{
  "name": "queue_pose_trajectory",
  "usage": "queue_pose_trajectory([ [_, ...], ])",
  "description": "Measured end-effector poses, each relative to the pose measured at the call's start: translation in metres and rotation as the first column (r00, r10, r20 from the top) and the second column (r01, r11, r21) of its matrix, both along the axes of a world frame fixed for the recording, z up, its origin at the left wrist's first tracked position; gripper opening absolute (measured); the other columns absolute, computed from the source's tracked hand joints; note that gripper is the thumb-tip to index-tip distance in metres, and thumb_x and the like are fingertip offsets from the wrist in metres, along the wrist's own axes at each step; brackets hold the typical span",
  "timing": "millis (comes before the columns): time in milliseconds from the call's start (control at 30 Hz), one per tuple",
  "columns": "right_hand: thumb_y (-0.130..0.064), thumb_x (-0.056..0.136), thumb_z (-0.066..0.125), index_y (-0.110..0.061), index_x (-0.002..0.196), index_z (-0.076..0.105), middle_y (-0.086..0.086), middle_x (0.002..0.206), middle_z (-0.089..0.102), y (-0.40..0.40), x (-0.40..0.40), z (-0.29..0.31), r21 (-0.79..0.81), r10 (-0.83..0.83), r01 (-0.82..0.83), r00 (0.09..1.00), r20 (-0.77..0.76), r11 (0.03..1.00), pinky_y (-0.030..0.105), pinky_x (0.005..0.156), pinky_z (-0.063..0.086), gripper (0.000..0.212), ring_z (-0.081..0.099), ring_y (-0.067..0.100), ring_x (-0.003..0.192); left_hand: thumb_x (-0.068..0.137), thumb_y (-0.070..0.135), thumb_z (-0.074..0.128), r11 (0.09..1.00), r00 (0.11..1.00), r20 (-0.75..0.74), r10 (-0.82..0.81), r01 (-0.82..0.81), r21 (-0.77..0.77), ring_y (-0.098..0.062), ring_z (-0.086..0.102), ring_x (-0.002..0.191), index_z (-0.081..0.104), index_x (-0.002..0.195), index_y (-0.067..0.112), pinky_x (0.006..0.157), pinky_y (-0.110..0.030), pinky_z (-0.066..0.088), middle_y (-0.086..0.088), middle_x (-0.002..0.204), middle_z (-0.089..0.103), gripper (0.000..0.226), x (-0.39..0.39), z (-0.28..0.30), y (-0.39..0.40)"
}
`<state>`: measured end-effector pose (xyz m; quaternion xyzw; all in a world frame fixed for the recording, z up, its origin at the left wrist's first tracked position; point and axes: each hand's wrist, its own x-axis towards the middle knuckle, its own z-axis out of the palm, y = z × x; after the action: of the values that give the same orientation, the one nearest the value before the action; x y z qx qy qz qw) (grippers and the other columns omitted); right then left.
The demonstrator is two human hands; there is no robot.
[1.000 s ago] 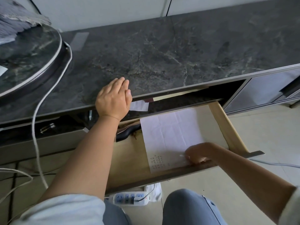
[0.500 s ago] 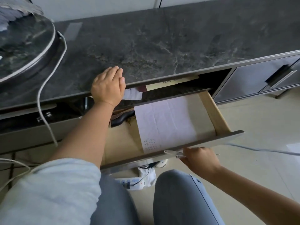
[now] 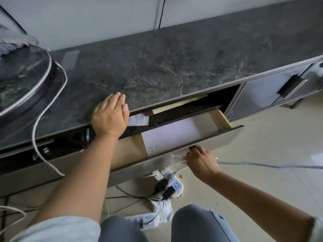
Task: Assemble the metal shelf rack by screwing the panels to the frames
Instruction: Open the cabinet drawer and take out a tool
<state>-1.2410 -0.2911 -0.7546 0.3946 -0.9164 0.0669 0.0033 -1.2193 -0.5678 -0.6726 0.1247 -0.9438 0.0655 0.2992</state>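
No shelf rack parts are in view. My left hand (image 3: 110, 117) rests palm down on the front edge of the dark marble cabinet top (image 3: 174, 63), holding nothing. My right hand (image 3: 201, 161) is against the grey front of the drawer (image 3: 223, 138), fingers closed around small clear and metal items (image 3: 176, 156) that stick out to the left; what they are is too blurred to tell. The drawer is only partly out and a white sheet of paper (image 3: 171, 135) lies inside it.
A round marble disc (image 3: 19, 79) with a white cable (image 3: 40, 133) sits at the left on the top. Power strips (image 3: 173, 186) with black plugs lie on the tiled floor below the drawer. Cabinet doors with a dark handle (image 3: 290, 86) are at the right. My knees are at the bottom.
My right hand came out of the drawer holding small items and now presses on its front; the drawer has slid inward. My left hand has stayed on the top's edge.
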Motion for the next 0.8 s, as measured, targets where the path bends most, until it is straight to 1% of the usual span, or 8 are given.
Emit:
queue_pose_trajectory([
  [67,-0.021,0.051,0.089,-0.004,0.073,0.072,0.023,0.105,0.067,-0.005,0.001,-0.008,0.008,-0.05,0.049,0.996,0.071,0.999,0.032,0.062,0.057,0.032,0.068,0.032,0.095,0.091,0.022,0.034,1.0,1.0,-0.02,-0.002,0.001,-0.031,-0.032,0.068,0.095,0.071,0.103,0.004,0.074,-0.041,0.054,-0.013,0.105,0.07,0.043,-0.001,-0.002,-0.001],
  [133,-0.028,0.088,0.061,0.0,0.121,0.055,0.018,0.153,0.019,-0.01,0.002,-0.018,-0.031,-0.106,0.121,0.948,0.302,0.992,0.034,0.089,0.051,0.044,0.038,0.028,0.134,0.091,0.023,0.034,0.999,1.0,-0.028,0.003,-0.004,-0.045,-0.031,0.068,0.095,0.071,0.103,0.004,0.074,-0.04,0.054,-0.013,0.105,0.07,0.043,-0.003,-0.002,-0.002],
  [167,-0.03,0.097,0.043,-0.003,0.136,0.04,0.009,0.156,-0.007,-0.012,0.001,-0.021,-0.022,-0.099,0.114,0.93,0.354,0.993,0.033,0.098,0.044,0.047,0.021,0.022,0.142,0.091,0.023,0.033,0.999,0.999,-0.031,0.006,-0.007,-0.047,-0.031,0.068,0.096,0.071,0.103,0.004,0.074,-0.041,0.054,-0.013,0.106,0.07,0.044,-0.003,-0.002,-0.003],
  [233,-0.032,0.101,0.031,-0.006,0.137,0.036,0.0,0.152,-0.025,-0.023,-0.006,-0.02,-0.02,-0.086,0.105,0.899,0.429,0.994,0.033,0.104,0.037,0.045,0.004,0.017,0.145,0.091,0.023,0.032,0.999,0.999,-0.032,0.007,-0.009,-0.046,-0.032,0.067,0.097,0.071,0.104,0.004,0.075,-0.041,0.054,-0.013,0.107,0.07,0.045,-0.003,-0.002,-0.003],
  [333,-0.029,0.1,0.035,-0.004,0.118,0.048,-0.002,0.154,-0.019,-0.042,-0.022,-0.021,-0.062,-0.082,0.123,0.887,0.454,0.99,0.035,0.105,0.036,0.033,-0.002,0.014,0.145,0.091,0.023,0.033,0.995,0.998,-0.061,0.012,-0.018,-0.095,-0.03,0.068,0.096,0.071,0.103,0.006,0.073,-0.039,0.054,-0.012,0.106,0.07,0.044,-0.003,-0.004,-0.004],
  [567,-0.021,0.098,0.036,0.001,0.141,0.027,0.003,0.157,-0.01,-0.061,-0.045,-0.049,-0.164,-0.093,0.187,0.884,0.458,0.968,0.031,0.106,0.033,0.049,0.016,0.02,0.143,0.091,0.024,0.034,0.989,0.997,-0.07,0.019,-0.029,-0.144,-0.026,0.069,0.092,0.072,0.101,0.01,0.071,-0.031,0.053,-0.007,0.104,0.071,0.043,-0.005,-0.004,-0.005],
  [700,-0.008,0.081,0.068,0.012,0.078,0.061,0.03,0.142,0.033,-0.063,-0.045,-0.058,-0.193,-0.046,0.116,0.942,0.333,0.974,0.048,0.091,0.05,0.022,0.036,0.046,0.128,0.094,0.025,0.029,0.99,0.998,-0.052,0.027,-0.034,-0.139,-0.027,0.069,0.093,0.072,0.102,0.009,0.072,-0.031,0.053,-0.007,0.104,0.071,0.046,-0.003,-0.003,-0.004],
  [800,-0.02,0.095,0.038,0.014,0.128,0.042,0.021,0.153,0.011,-0.069,-0.043,-0.056,-0.198,-0.079,0.163,0.924,0.374,0.967,0.045,0.111,0.025,0.048,0.016,0.037,0.141,0.092,0.024,0.032,0.993,0.999,-0.029,0.019,-0.022,-0.119,-0.027,0.069,0.093,0.072,0.102,0.009,0.072,-0.032,0.053,-0.008,0.104,0.071,0.044,-0.003,-0.001,-0.003],
])
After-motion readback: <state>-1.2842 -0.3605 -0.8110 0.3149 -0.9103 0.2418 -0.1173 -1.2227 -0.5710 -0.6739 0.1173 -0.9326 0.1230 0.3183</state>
